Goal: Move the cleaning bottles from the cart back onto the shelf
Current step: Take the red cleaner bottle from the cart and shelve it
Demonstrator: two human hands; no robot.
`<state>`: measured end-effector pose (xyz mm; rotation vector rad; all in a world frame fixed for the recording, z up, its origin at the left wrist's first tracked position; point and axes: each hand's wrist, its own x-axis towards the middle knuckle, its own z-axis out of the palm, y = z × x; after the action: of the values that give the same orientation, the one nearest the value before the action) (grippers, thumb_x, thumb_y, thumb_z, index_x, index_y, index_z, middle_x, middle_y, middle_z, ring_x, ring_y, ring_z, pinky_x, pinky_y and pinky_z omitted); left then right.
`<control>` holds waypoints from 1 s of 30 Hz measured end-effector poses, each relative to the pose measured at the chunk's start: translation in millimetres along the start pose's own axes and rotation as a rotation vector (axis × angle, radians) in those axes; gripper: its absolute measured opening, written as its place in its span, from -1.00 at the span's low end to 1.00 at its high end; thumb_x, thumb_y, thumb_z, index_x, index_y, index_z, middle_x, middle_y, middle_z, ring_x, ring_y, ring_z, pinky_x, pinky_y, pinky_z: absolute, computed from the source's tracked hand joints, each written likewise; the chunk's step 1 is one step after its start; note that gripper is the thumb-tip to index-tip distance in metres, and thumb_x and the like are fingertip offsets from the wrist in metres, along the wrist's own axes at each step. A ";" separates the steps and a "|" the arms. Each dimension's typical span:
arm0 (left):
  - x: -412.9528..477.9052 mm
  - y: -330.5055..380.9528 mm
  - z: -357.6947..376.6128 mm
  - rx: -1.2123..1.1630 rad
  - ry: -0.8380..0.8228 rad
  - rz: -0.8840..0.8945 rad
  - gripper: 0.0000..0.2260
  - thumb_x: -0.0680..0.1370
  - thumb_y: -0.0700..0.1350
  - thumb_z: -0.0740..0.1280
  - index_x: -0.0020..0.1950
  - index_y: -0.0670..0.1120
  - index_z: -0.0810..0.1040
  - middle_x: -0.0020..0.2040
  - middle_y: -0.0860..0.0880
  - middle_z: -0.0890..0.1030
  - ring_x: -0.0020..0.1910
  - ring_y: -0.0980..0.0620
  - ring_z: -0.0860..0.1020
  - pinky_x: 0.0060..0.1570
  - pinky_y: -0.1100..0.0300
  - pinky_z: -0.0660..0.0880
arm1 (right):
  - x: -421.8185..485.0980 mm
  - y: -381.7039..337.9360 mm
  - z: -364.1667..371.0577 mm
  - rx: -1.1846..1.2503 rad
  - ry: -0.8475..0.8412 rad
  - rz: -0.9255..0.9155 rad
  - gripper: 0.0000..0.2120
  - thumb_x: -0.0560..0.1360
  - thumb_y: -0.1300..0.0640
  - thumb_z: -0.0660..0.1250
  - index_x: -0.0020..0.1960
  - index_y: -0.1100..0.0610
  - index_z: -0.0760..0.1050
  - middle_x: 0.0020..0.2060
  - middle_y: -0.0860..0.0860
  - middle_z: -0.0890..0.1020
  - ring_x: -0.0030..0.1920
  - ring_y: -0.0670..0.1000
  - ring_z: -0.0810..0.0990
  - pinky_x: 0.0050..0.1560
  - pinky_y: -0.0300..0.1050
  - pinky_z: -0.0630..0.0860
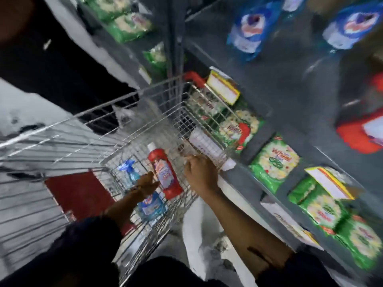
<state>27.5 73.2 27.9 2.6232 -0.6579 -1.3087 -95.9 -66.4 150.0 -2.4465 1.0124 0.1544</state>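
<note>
Inside cart (145, 94): red bottle (165, 172), blue spray bottle (150, 206)

R hand (200, 172) grips white bottle (209, 147) at cart (128, 96) rim; L hand (147, 184) open over red bottle (165, 175), blue sprayer (149, 206).

Dim, bluish indoor light with heavy motion blur smears the shelf (290, 83) packets and the cart (128, 104) wires, wide-angle distortion bends lines toward the edges, the upper left falls into near-black shadow, and nothing is sharply in focus.
</note>
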 end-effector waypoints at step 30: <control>-53.5 63.0 -27.0 -1.214 0.347 0.125 -0.87 0.55 -0.13 0.31 0.04 -0.15 0.45 0.04 -0.20 0.61 -0.04 -0.16 0.63 -0.21 0.15 0.63 | -8.7 10.4 -15.4 0.594 -0.117 0.095 -0.56 0.60 0.08 0.16 0.45 0.10 0.23 0.43 0.10 0.37 0.41 0.09 0.33 0.33 -0.07 0.31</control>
<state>0.3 38.4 102.8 1.6638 0.0709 -0.7587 -110.5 -74.5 161.8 -1.8339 0.9564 0.0201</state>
